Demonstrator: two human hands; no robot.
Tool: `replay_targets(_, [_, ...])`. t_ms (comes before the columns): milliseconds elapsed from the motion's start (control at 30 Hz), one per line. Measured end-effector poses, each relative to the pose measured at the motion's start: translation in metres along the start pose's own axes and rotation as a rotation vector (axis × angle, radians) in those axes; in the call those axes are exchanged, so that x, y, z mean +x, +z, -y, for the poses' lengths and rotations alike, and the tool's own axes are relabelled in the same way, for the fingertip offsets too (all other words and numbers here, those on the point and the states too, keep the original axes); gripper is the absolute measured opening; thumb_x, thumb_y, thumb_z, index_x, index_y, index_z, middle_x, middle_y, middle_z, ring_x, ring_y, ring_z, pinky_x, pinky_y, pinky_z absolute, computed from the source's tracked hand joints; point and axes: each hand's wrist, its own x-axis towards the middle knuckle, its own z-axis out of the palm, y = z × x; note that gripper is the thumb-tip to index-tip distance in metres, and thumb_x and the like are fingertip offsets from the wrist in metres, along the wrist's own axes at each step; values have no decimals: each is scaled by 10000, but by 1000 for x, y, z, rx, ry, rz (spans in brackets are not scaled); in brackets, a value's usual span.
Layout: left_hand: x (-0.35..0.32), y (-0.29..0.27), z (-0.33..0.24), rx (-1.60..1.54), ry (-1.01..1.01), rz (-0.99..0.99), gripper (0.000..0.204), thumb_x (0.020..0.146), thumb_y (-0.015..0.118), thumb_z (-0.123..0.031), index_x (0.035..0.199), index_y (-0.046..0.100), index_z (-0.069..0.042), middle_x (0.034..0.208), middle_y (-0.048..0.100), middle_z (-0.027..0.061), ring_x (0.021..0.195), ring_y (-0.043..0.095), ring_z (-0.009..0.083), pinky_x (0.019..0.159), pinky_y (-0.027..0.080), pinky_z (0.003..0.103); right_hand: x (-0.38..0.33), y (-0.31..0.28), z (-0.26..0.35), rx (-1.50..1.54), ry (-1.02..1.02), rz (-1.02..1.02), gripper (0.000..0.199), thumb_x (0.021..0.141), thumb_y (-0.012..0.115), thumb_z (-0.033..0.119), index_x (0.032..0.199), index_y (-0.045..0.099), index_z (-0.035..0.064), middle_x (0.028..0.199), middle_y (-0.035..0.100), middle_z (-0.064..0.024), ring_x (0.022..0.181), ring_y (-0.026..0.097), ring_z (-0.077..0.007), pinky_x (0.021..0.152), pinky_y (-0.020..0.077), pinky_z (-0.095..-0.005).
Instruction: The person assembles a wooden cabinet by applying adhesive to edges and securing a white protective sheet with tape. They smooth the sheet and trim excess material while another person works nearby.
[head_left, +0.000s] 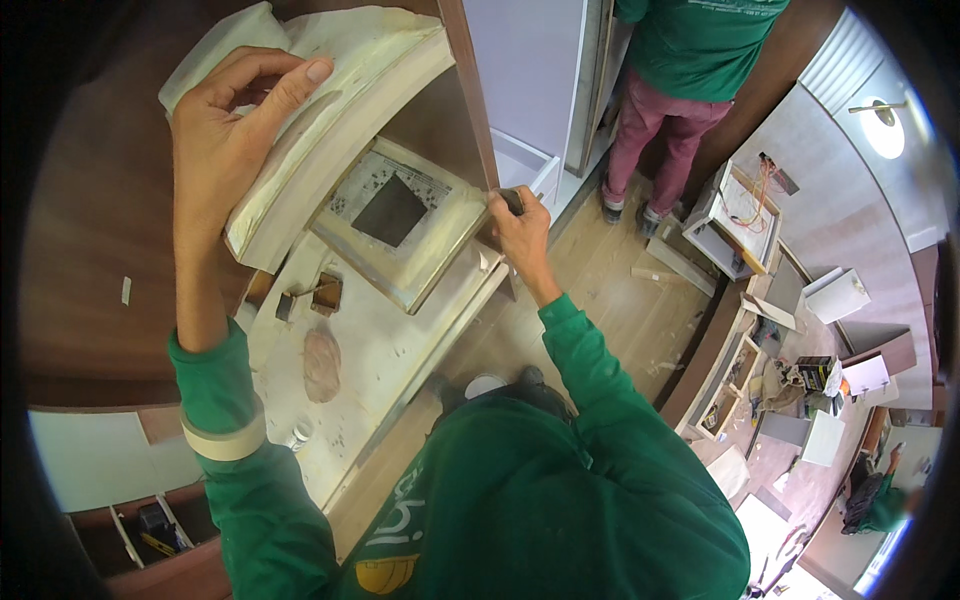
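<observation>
My left hand rests on the pale, cloth-like covering along the top of a curved cabinet front. Its thumb stands apart from the bent fingers, and no object shows in it. My right hand is closed on a small dark pad-like piece, at the right corner of a square framed panel. A dark square sits in the panel's middle. A roll of cream masking tape encircles my left sleeve.
Below the panel, a pale worktop carries a crumpled tan lump and a small brown box-like piece. A person stands ahead to the right. A cluttered bench runs along the right. Offcuts lie on the floor.
</observation>
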Motion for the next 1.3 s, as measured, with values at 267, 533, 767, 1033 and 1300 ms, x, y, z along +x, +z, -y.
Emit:
replay_targets(267, [1, -4, 0, 13, 39, 28, 251, 903, 781, -278, 952, 780, -31, 972, 715, 35, 898, 646, 125, 804, 508, 272, 0, 3, 5, -29, -47, -8, 243, 922, 713, 205, 877, 656, -26, 638, 606, -27, 540, 541, -81, 502, 438, -268])
replay_targets(533, [4, -8, -4, 36, 74, -14, 290, 857, 813, -265, 899, 754, 16, 870, 694, 59, 783, 632, 136, 728, 500, 277, 10, 10, 15, -194, -140, -61, 328, 916, 720, 287, 869, 642, -28, 704, 637, -147, 594, 592, -223, 562, 475, -369])
replay_targets(767, [7, -5, -3, -84, 59, -39, 258, 827, 821, -175, 911, 733, 52, 891, 689, 93, 796, 653, 172, 734, 515, 301, -14, -6, 11, 69, -21, -118, 331, 859, 805, 274, 934, 642, -4, 771, 672, -43, 643, 602, -105, 585, 497, -284])
replay_targets(1033, [9, -12, -13, -108, 50, -36, 308, 811, 820, -208, 923, 735, 65, 909, 702, 117, 802, 668, 220, 741, 524, 328, 12, 10, 13, 139, -61, -77, 322, 864, 831, 181, 1032, 628, -4, 858, 666, -48, 712, 613, -114, 613, 505, -270])
replay_targets(1300, [9, -9, -16, -159, 34, -43, 316, 819, 817, -221, 911, 732, 69, 894, 704, 121, 800, 665, 215, 731, 521, 325, 16, 1, -8, 288, -63, -99, 375, 817, 882, 218, 954, 604, 8, 768, 667, -43, 615, 603, -104, 560, 502, -251])
